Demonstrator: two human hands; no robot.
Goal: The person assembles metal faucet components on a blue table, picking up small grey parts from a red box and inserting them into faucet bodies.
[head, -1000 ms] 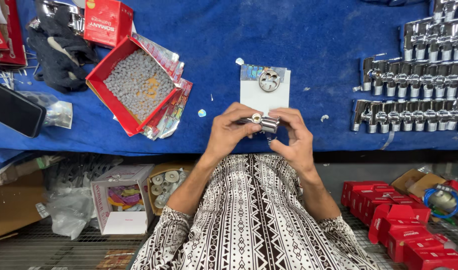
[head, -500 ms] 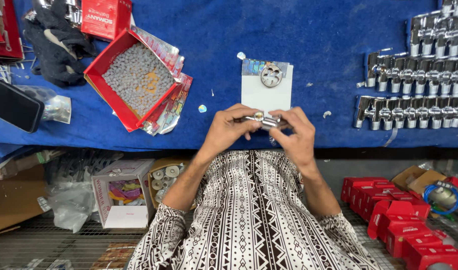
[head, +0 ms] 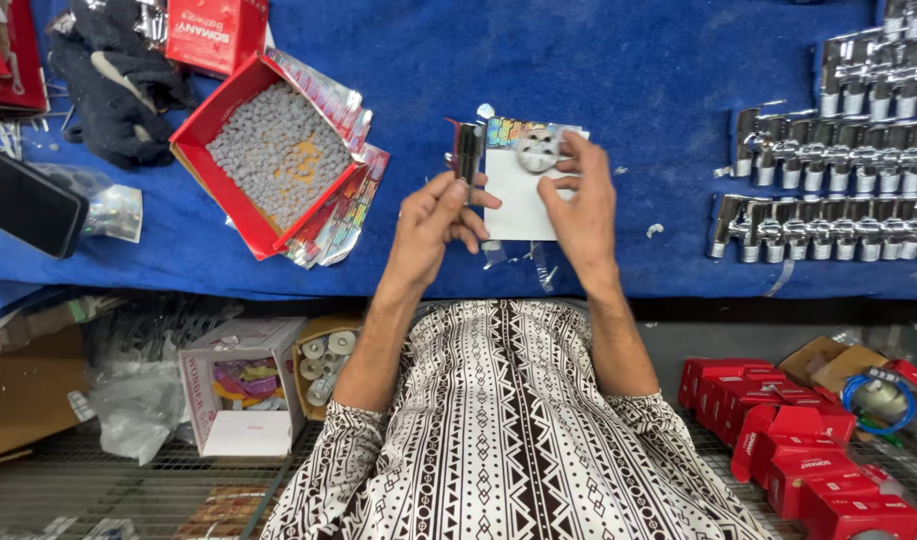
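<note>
Hands have parted: left hand (head: 434, 222) lifts the chrome fitting (head: 467, 152), clamped in its grip; right hand (head: 584, 205) pinches the round knob (head: 538, 150) on the white card (head: 519, 200).

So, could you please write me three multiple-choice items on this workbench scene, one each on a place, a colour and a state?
1. Where does the open red cardboard box of small grey pieces lie?
A. left of the hands
B. right of the hands
C. on the floor

2. What colour is the cloth over the table?
A. green
B. blue
C. white

3. What does the left hand hold?
A. nothing
B. a black phone
C. a slim shiny chrome metal part

Answers: 1 A, the box sits on the cloth to the left of both hands. 2 B, the cloth is plainly blue. 3 C, its fingers pinch the chrome part upright, while the right hand touches the white card.
</note>
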